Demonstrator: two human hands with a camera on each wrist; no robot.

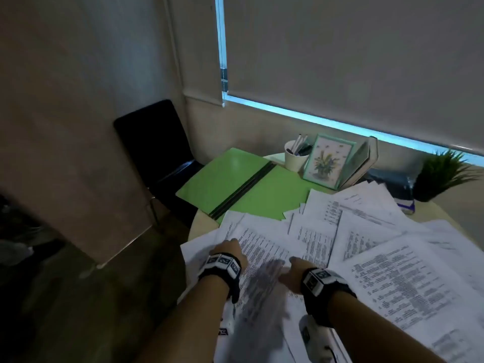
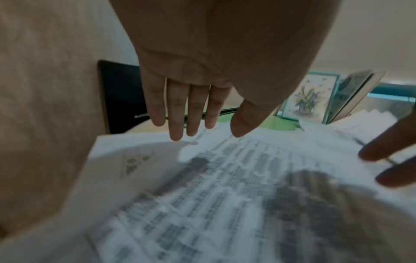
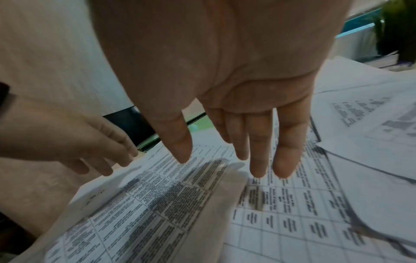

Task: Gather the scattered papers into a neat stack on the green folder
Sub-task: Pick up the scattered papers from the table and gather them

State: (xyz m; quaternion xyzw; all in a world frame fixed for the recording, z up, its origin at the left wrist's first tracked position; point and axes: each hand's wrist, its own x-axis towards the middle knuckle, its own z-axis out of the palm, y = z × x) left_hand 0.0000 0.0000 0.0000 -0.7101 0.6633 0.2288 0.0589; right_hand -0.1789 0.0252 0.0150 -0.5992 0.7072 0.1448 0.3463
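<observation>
Several printed white papers (image 1: 366, 231) lie scattered and overlapping across the round table. The green folder (image 1: 235, 184) lies open at the table's far left, its near corner under paper edges. My left hand (image 1: 230, 251) hovers over the near-left sheets with straight fingers (image 2: 175, 115), palm down, holding nothing. My right hand (image 1: 293, 271) is beside it, to its right, fingers (image 3: 258, 151) straight and just above a printed table sheet (image 3: 202, 204). Whether either hand touches the paper is unclear.
A white cup of pens (image 1: 296, 155), a framed plant picture (image 1: 327, 161) and a leaning book (image 1: 364, 161) stand behind the folder. A potted plant (image 1: 442, 174) sits far right. A black chair (image 1: 154, 153) stands beyond the table's left edge.
</observation>
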